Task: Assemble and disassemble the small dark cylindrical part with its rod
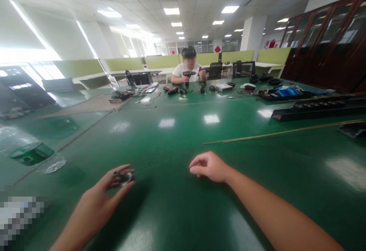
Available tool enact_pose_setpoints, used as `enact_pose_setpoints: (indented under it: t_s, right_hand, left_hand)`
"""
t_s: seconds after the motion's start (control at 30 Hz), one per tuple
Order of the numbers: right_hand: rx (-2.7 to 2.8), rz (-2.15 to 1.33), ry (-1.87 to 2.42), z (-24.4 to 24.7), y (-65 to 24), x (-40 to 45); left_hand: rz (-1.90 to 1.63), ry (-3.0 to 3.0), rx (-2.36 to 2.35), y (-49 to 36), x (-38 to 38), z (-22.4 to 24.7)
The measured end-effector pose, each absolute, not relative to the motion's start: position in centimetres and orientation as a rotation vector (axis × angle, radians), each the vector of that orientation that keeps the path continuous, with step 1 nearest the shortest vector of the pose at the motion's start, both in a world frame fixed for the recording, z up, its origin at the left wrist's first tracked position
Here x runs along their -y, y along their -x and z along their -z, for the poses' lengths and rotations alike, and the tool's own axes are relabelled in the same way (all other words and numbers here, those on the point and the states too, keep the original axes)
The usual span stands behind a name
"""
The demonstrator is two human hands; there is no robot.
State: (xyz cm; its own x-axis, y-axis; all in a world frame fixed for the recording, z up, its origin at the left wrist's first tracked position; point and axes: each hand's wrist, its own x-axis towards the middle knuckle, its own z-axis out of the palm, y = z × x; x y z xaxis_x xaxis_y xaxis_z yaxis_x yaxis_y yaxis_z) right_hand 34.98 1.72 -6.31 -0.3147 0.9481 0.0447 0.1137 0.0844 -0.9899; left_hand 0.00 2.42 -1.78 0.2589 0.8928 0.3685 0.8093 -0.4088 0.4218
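Note:
My left hand (100, 197) is raised over the near left part of the green table (171, 148). Its thumb and fingers grip a small dark and silver part (124, 177) with a round, shiny end; its exact kind is not clear. To the right, my right hand (210, 167) rests low at the tabletop. The fingers there are curled, with thumb and fingertips close together, and whatever lies between them, if anything, is too small or hidden to make out.
A clear plastic bottle (32, 154) with a green label is at the left. Thin brass-coloured rods (265, 134) and a long black rail (311, 108) lie at the right. Across the table, a person (185, 70) holds a power drill (188, 74) behind scattered tools.

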Motion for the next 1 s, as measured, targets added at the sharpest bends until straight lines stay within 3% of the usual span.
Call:
enact_pose_setpoints:
  t_s: [0.13, 0.3, 0.5, 1.0]
  right_hand:
    - [1.486, -1.268, 1.083, 6.7, -35.5, -2.3]
    - [1.529, -0.784, 1.461, 7.3, -36.8, -3.0]
    - [1.841, -0.527, 1.573, 6.8, -36.0, -2.7]
    - [1.907, -0.508, 1.545, 7.0, -36.0, -2.4]
  left_hand:
    - [-0.754, -2.221, -1.076, -10.0, -5.9, 2.7]
    - [-0.8, -2.143, -0.842, -18.1, -8.3, 5.0]
    - [-0.808, -2.113, -0.775, -18.2, -8.1, 5.5]
    - [-0.99, -2.221, -0.781, -17.8, -8.3, 6.3]
